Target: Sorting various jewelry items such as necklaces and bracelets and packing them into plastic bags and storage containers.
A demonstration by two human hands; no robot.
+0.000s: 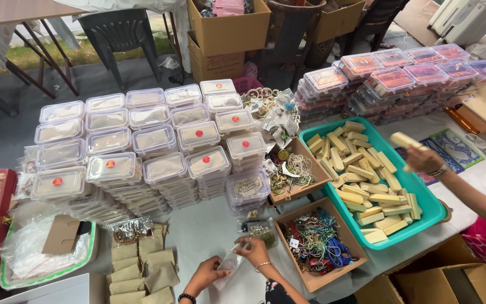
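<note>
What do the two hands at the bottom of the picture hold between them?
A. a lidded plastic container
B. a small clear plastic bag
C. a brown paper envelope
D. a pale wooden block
B: the left hand and right hand both grip a small clear plastic bag above the table; the pale blocks lie in the teal tray, where another person's hand lifts one.

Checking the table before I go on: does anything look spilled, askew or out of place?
Mostly orderly. The stacks of clear lidded boxes lean and sit unevenly at the front left. A tangle of chain jewellery and small bags lies loose between the stacks. Both hands, left hand and right hand, hold a small clear bag.
</note>
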